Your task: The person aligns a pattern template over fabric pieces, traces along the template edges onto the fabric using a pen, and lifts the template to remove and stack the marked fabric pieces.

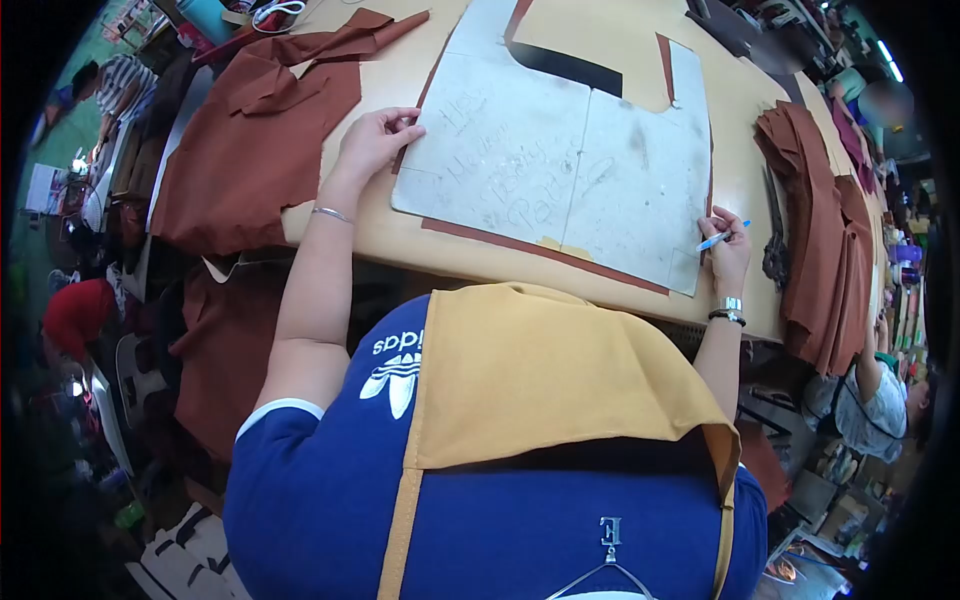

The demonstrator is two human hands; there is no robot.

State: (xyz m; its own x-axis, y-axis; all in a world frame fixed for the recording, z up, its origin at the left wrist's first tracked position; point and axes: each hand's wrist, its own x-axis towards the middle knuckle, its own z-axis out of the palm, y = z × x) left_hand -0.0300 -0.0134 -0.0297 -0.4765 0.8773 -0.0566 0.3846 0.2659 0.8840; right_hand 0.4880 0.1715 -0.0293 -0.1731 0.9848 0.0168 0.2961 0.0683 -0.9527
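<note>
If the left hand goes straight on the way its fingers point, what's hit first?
The white panel: the left hand's fingertips are at its near edge, though actual contact is hard to judge.

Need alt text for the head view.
A person's left hand touches the left edge of a large, pale pattern template over reddish-brown fabric; the right hand holds a blue pen at its right edge. Scissors lie on the table farther right.
</note>
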